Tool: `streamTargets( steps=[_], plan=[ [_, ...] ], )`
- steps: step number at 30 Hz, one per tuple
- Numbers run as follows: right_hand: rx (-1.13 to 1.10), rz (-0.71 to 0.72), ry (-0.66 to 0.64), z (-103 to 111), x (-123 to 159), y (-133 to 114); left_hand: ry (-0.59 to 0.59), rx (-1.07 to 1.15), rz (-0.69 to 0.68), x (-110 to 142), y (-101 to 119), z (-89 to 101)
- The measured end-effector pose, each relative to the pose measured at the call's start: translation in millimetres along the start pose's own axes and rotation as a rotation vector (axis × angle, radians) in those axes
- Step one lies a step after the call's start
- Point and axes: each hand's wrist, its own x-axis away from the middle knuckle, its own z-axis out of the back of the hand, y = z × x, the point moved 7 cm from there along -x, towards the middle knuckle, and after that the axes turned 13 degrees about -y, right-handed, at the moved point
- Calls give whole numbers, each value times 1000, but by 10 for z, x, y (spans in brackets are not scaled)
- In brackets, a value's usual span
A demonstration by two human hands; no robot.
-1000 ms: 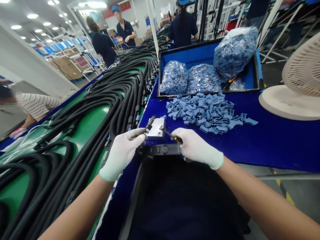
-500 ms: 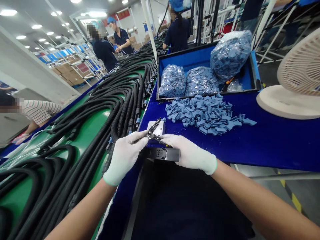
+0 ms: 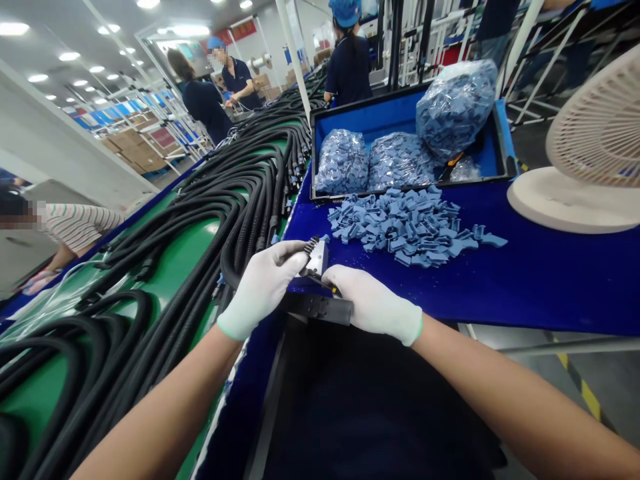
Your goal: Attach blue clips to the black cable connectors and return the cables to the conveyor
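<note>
1. In the head view, the gloved left hand [image 3: 265,287] pinches a small ribbed black part [image 3: 313,245] between thumb and fingers, its ridged end poking out free; this grip seems chosen to leave the lower end bare towards the other hand.
2. The gloved right hand [image 3: 373,303] is curled around a black tool with a yellow mark [image 3: 334,289], its tip pointing left towards the ribbed part. Whether the tip touches it is too small to tell.
3. Behind the ribbed part a pale metal block [image 3: 320,259] rests on the blue surface [image 3: 500,280]. Just below the hands is a black housing [image 3: 315,307], one end by the right hand; I cannot tell whether that hand touches it.
4. Loose blue clips [image 3: 400,227] lie heaped beyond the hands, probably to be within reach, with bagged ones [image 3: 343,163] behind in a blue tray [image 3: 385,117], likely kept there as stock.
5. To the left, black corrugated hoses [image 3: 253,220] lie in long bends, presumably so laid to save room.
</note>
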Motion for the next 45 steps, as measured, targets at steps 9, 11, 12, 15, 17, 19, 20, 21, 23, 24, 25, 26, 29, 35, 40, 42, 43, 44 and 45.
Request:
streamTargets(
  steps=[9, 11, 12, 15, 17, 19, 20, 21, 23, 24, 25, 26, 29, 35, 40, 42, 43, 44, 45],
  plan=[
    [-149, 14, 62, 75, 29, -41, -150, 68, -76, -177, -59, -95],
    [-108, -15, 0, 29, 20, -1, -80, -27, -60, -138, 9, -93],
    [-72, -45, -28, -5, 12, 44, -44, -78, -46, -117, 41, -92],
    [42, -148, -36, -113, -37, 248, 14, -182, -7, -66, 96, -104],
    [92, -194, -19, -193, -94, 382, 32, -204, 6, -53, 100, -102],
    [127, -223, -4, -249, -143, 468, 46, -204, -4, -53, 100, -85],
    [139, -231, 7, -250, -152, 483, 37, -192, -13, -58, 99, -82],
    [141, -231, 20, -231, -146, 478, 19, -170, -22, -66, 96, -83],
    [110, -178, 19, -157, -93, 404, -28, -99, -32, -86, 84, -90],
    [86, -126, -1, -113, -48, 344, -42, -50, -37, -96, 77, -88],
    [72, -74, -27, -65, 6, 286, -42, 2, -46, -106, 72, -77],
    [80, -45, -41, -8, 68, 246, -28, 55, -62, -114, 73, -56],
    [242, -151, 28, 202, 252, 284, 15, 184, -114, -135, 95, 1],
    [-128, -204, 194, 234, 399, 284, -45, 90, -95, -81, 192, -58],
    [-634, -212, 258, 65, 338, 250, -289, -227, -277, -15, 296, -331],
    [-674, -238, 265, 51, 298, 257, -334, -298, -358, 10, 309, -405],
    [-695, -240, 257, 47, 274, 256, -338, -321, -394, 23, 313, -424],
    [-717, -235, 243, 45, 247, 249, -328, -342, -427, 39, 318, -428],
    [-737, -224, 227, 46, 221, 238, -318, -370, -462, 60, 321, -429]
  ],
)
